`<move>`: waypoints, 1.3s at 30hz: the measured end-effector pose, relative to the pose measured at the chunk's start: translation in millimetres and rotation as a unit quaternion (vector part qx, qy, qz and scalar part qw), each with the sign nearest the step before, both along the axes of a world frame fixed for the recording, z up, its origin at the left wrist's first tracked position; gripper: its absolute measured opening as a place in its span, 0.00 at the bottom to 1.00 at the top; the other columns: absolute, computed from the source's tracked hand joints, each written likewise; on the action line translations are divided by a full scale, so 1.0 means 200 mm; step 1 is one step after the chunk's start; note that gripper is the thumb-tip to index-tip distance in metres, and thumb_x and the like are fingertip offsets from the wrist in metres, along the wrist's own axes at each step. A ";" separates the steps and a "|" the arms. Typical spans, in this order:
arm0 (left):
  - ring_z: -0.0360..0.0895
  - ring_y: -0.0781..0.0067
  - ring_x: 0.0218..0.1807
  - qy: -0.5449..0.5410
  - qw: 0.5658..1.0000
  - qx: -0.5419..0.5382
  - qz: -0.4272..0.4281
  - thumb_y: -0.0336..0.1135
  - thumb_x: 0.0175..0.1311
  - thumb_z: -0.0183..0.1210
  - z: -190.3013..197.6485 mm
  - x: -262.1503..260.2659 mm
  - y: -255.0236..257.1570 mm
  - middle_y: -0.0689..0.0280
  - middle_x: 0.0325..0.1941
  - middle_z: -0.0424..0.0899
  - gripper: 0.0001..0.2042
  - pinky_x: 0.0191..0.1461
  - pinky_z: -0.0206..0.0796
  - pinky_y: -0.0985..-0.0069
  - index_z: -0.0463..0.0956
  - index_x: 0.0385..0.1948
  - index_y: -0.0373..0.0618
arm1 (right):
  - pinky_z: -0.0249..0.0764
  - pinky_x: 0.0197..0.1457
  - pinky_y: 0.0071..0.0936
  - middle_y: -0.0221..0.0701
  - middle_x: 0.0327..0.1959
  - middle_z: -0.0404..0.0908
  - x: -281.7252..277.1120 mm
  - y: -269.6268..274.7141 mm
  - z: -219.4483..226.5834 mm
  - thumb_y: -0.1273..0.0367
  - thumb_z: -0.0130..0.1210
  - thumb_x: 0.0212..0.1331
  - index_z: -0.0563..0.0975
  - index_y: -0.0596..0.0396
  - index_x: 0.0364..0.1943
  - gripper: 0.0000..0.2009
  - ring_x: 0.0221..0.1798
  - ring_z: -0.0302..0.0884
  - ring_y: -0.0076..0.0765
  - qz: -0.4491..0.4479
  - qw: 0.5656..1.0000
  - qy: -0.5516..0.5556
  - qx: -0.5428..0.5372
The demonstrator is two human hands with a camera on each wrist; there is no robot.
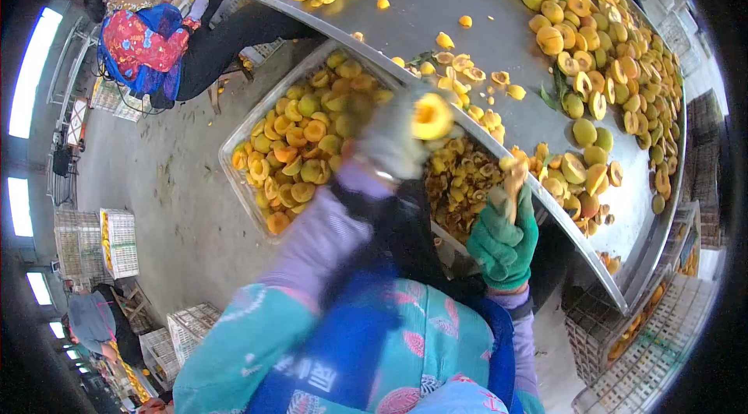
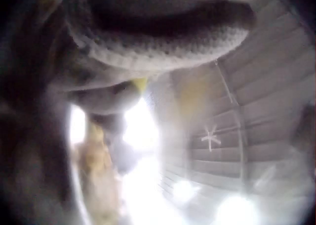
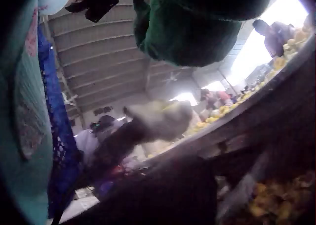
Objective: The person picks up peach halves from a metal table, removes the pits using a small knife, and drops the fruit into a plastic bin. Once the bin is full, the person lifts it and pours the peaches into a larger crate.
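My left hand [image 1: 393, 133], in a pale glove and blurred, holds a halved yellow fruit [image 1: 432, 117] over the gap between a crate and the metal table. In the right wrist view the same pale-gloved left hand [image 3: 160, 118] shows blurred, with a bit of yellow on it. My right hand [image 1: 502, 239], green-gloved, grips a tan, wooden-looking tool [image 1: 514, 186] upright near the table's edge. The green glove of the right hand [image 3: 197, 29] fills the top of the right wrist view. Grey glove fabric of the left hand [image 2: 148, 54] spans the left wrist view; its fingertips are unclear there.
A crate [image 1: 226, 151] of fruit halves stands left of the table [image 1: 436, 1], which bears heaps of fruit [image 1: 615, 63]. Small yellow-brown pieces [image 1: 465, 180] lie in a container below its near edge. A seated person [image 1: 144, 44] is at upper left; stacked crates [image 1: 654, 344] stand at right.
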State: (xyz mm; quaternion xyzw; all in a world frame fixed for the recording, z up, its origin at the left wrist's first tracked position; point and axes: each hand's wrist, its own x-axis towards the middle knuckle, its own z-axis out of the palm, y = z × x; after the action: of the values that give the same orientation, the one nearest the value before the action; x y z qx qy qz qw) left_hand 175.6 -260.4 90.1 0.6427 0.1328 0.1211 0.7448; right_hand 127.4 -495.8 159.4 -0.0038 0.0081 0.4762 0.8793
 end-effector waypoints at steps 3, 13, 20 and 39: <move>0.81 0.60 0.36 0.074 0.928 0.365 0.007 0.45 0.60 0.57 0.08 -0.04 0.55 0.58 0.38 0.83 0.15 0.39 0.73 0.71 0.77 0.41 0.45 | 0.53 0.08 0.17 0.13 0.12 0.59 0.00 -0.07 -0.18 0.48 0.32 0.71 0.73 0.50 0.39 0.23 0.07 0.54 0.15 -0.003 0.993 0.070 -0.095; 0.61 0.47 0.66 0.074 0.688 0.716 0.092 0.56 0.65 0.52 -0.90 0.52 1.20 0.45 0.61 0.69 0.33 0.70 0.53 0.59 0.59 0.62 0.39 | 0.56 0.13 0.20 0.20 0.14 0.65 0.08 0.10 -0.15 0.44 0.42 0.65 0.73 0.45 0.32 0.21 0.12 0.60 0.25 0.033 0.901 0.046 -0.431; 0.67 0.57 0.59 0.218 0.738 0.637 -0.042 0.45 0.65 0.51 -0.76 0.48 1.41 0.53 0.60 0.69 0.24 0.67 0.55 0.61 0.63 0.59 0.43 | 0.60 0.17 0.19 0.22 0.18 0.66 0.10 0.11 -0.09 0.53 0.41 0.70 0.69 0.50 0.32 0.17 0.17 0.62 0.18 -0.138 0.720 -0.167 -0.659; 0.79 0.45 0.41 -0.125 0.605 0.660 -0.428 0.42 0.54 0.58 0.23 0.71 -1.31 0.48 0.37 0.82 0.17 0.44 0.72 0.60 0.74 0.42 0.42 | 0.63 0.29 0.26 0.26 0.23 0.68 0.16 -0.66 -0.15 0.56 0.42 0.71 0.73 0.58 0.34 0.18 0.26 0.63 0.22 -0.424 0.552 -0.184 -0.694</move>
State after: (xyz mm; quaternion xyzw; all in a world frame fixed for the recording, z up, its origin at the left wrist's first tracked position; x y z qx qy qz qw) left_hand 318.2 -522.2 135.8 0.9219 -0.3674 -0.0773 0.0952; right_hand 158.7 -627.5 129.7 -0.6962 0.1752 -0.1163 0.6864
